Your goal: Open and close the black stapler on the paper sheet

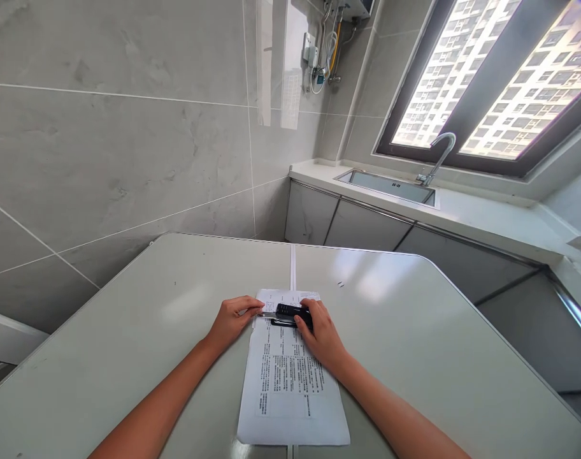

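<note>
A black stapler (286, 311) lies over the upper part of a printed sheet of paper (290, 408). My right hand (322, 331) is closed around the stapler's right end, thumb on the near side and fingers on the far side. From the stapler's left end a thin silver metal strip (267, 315) sticks out. My left hand (236, 319) pinches the tip of that strip between thumb and fingers, just past the paper's left edge. Whether the sheet is single or a stack, I cannot tell.
The pale table (128, 357) has a seam down its middle. Small dark slivers (341, 284) lie beyond my right hand. Past the table are a counter with a sink (390, 185) and a faucet (441, 159), under a window. A tiled wall (128, 146) stands at left.
</note>
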A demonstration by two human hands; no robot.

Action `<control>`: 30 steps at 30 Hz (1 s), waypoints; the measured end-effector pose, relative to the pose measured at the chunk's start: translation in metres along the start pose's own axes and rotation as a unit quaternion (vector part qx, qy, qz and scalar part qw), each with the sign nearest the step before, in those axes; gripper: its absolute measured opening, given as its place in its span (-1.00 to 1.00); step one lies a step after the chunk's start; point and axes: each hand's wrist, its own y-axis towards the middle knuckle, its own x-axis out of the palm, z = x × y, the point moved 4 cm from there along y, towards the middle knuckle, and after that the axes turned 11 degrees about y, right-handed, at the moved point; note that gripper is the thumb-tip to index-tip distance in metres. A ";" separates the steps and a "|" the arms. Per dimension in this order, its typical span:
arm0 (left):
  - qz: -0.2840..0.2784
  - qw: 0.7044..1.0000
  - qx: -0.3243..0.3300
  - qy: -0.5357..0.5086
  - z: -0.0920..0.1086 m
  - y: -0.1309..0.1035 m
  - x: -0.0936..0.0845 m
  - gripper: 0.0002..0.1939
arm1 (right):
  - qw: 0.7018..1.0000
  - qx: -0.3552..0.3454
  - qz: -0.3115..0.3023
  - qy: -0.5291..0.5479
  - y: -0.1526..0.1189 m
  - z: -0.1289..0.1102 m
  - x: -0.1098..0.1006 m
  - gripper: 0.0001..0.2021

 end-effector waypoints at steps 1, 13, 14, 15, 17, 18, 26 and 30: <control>0.001 1.000 0.003 0.004 0.000 0.000 0.000 -0.80 | 1.000 0.004 0.002 0.002 0.000 0.000 0.000 -0.80; -0.033 0.999 -0.007 0.027 -0.005 0.000 0.004 -0.76 | 1.000 0.009 -0.002 0.012 -0.001 0.001 -0.001 -0.79; -0.043 0.999 -0.012 0.016 -0.004 0.000 0.005 -0.72 | 1.000 0.010 -0.004 0.010 -0.001 0.002 -0.001 -0.78; -0.055 0.998 -0.015 0.002 -0.004 0.001 0.007 -0.67 | 1.000 0.010 -0.006 0.008 -0.001 0.002 -0.001 -0.78; -0.065 0.997 -0.029 -0.005 -0.005 0.002 0.009 -0.62 | 1.000 0.011 -0.010 0.007 -0.001 0.003 0.000 -0.78; -0.068 0.997 -0.036 -0.008 -0.006 0.002 0.010 -0.62 | 1.000 0.013 -0.013 0.009 -0.001 0.003 0.000 -0.77; -0.078 0.996 -0.037 0.003 -0.008 0.002 0.010 -0.77 | 1.000 0.008 -0.015 0.000 -0.001 0.001 -0.002 -0.79; -0.089 0.995 -0.022 0.040 -0.004 0.003 0.008 -0.78 | 1.000 0.010 -0.020 -0.006 -0.002 0.001 -0.001 -0.79</control>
